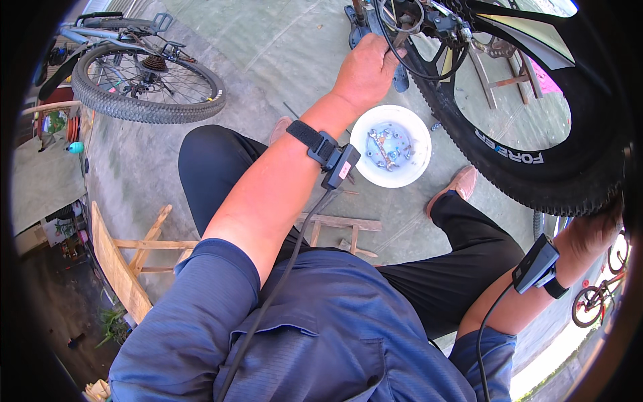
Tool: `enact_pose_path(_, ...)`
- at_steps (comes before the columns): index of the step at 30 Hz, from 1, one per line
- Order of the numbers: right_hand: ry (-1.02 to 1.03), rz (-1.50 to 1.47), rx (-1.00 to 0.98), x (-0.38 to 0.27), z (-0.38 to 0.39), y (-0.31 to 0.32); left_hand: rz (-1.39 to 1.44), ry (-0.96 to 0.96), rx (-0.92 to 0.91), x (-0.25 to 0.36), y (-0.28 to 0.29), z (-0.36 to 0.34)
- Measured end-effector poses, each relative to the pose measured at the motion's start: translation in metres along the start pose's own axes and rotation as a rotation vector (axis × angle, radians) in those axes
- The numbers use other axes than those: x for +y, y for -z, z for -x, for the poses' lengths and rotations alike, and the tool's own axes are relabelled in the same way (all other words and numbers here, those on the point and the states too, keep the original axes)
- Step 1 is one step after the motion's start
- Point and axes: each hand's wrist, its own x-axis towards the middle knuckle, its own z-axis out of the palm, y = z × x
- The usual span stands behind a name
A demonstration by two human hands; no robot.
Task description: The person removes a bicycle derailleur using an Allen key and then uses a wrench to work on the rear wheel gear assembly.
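Observation:
My left hand (367,67) reaches up to the drivetrain of a bicycle and is closed around a dark bar-shaped part (400,77) beside a looping black cable (408,63). My right hand (598,226) clasps the lower edge of that bicycle's fat black tyre (509,161) at the far right, with its fingertips hidden at the picture's rim. Both wrists carry a small black device on a strap with a cable. On the concrete between my feet sits a white bowl (415,127) holding several small metal parts.
A second bicycle (144,77) lies at the upper left. A wooden frame (124,268) leans at the left, and a small wooden stool (341,224) stands under my legs. More bicycles (593,305) are at the far right. My knees flank the bowl.

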Motion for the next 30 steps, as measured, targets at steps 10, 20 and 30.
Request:
enact_pose_path(10, -0.005, -0.027, -0.033, 0.002, -0.006, 0.001, 0.654, 0.453, -0.192, 0.042, -0.009, 0.028)
enact_pose_path(20, -0.001, -0.029, -0.056, 0.005, -0.008, 0.002, 0.918, 0.572, -0.198, 0.062, -0.016, 0.018)
enact_pose_path(30, 0.001, -0.069, -0.084, 0.009, -0.006, 0.006, 0.278, 0.129, -0.050, 0.012, -0.015, 0.009)
